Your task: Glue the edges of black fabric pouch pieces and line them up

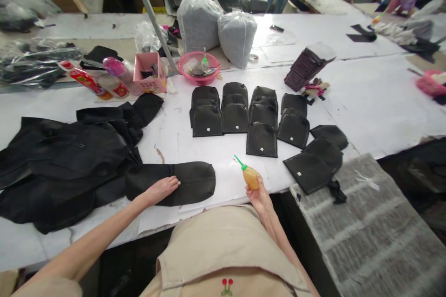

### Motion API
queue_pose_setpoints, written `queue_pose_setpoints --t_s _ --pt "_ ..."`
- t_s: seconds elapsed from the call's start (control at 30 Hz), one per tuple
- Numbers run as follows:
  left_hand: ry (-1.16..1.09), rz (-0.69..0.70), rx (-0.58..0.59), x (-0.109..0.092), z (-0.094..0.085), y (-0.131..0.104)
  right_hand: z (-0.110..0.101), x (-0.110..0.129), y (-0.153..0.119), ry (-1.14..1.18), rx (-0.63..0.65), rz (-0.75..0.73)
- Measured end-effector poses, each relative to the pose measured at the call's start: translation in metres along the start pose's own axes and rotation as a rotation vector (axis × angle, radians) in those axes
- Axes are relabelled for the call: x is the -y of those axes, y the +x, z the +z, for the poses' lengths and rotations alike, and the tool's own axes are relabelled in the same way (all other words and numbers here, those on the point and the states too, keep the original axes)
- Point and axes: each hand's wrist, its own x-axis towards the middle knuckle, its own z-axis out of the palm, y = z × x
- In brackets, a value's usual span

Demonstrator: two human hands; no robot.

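My right hand point(259, 196) is wrapped round a glue bottle point(251, 178) with amber contents, its green nozzle tilted up to the left. On a long black piece point(197, 181) with a rounded end, my left hand point(163, 190) rests with its fingers together beside a small white tag; whether it pinches anything is too small to tell. That piece lies flat near the table's front edge. Behind the bottle stand rows of overlapping black pouches point(262, 140), several with a small white square.
A heap of black pieces point(66, 158) covers the left of the table point(205, 148). Farther back are a pink basin point(199, 77), a pink box point(150, 84), bottles point(85, 79) and stuffed bags point(237, 37). More pouches point(315, 164) lie right, beside a grey wrapped bundle point(376, 232).
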Motion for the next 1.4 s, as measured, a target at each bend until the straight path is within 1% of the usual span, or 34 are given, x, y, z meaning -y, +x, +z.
queue_pose_setpoints --t_s 0.17,0.27,0.4,0.5,0.57,0.63,0.73,0.77,0.83,0.9,0.97,1.0,1.03,1.1,1.13,1.17,1.23,1.3,1.37,1.4 --pt "0.022 0.018 0.043 0.005 -0.008 -0.010 -0.004 -0.003 -0.001 0.010 0.016 -0.025" --pt "0.062 -0.008 0.083 0.008 -0.015 -0.015 -0.006 -0.005 0.000 0.010 -0.001 -0.028" --pt "0.037 0.001 0.083 0.009 -0.031 -0.011 -0.006 -0.007 0.001 0.015 0.013 -0.030" --pt "-0.009 0.032 0.048 0.007 -0.048 -0.004 -0.006 -0.006 -0.003 0.018 0.026 -0.032" --pt "-0.048 0.045 0.011 0.001 -0.063 0.002 -0.007 -0.003 -0.006 0.047 0.015 -0.044" --pt "-0.103 0.032 -0.020 -0.008 -0.081 0.008 -0.008 0.001 -0.008 0.087 0.006 -0.055" --pt "-0.215 -0.041 -0.035 -0.030 -0.115 0.017 -0.010 0.008 -0.006 0.129 -0.014 -0.072" --pt "-0.264 -0.085 -0.048 -0.038 -0.127 0.020 -0.011 0.010 -0.004 0.135 -0.023 -0.075" --pt "-0.382 -0.187 -0.117 -0.054 -0.151 0.024 -0.012 0.013 -0.001 0.136 -0.039 -0.079" --pt "-0.512 -0.275 -0.238 -0.066 -0.174 0.029 -0.012 0.015 0.001 0.124 -0.040 -0.083" --pt "-0.658 -0.324 -0.313 -0.071 -0.191 0.034 -0.013 0.016 0.002 0.121 -0.035 -0.094" --pt "-0.734 -0.333 -0.306 -0.070 -0.196 0.038 -0.013 0.017 0.002 0.127 -0.035 -0.099" --pt "-0.806 -0.332 -0.269 -0.066 -0.199 0.044 -0.013 0.018 0.003 0.137 -0.035 -0.101" --pt "-0.904 -0.315 -0.159 -0.052 -0.194 0.061 -0.014 0.021 0.003 0.156 -0.038 -0.099" --pt "-0.919 -0.309 -0.119 -0.043 -0.186 0.074 -0.014 0.022 0.004 0.157 -0.038 -0.094" --pt "-0.908 -0.302 -0.104 -0.034 -0.176 0.088 -0.015 0.023 0.005 0.151 -0.038 -0.090" --pt "-0.826 -0.331 -0.137 -0.018 -0.150 0.120 -0.016 0.025 0.007 0.120 -0.038 -0.086" --pt "-0.711 -0.430 -0.145 -0.008 -0.122 0.148 -0.018 0.025 0.010 0.080 -0.032 -0.088" --pt "-0.567 -0.558 -0.169 -0.007 -0.099 0.166 -0.020 0.023 0.012 0.048 -0.018 -0.094" --pt "-0.500 -0.596 -0.168 -0.010 -0.089 0.171 -0.021 0.022 0.013 0.032 -0.012 -0.097"
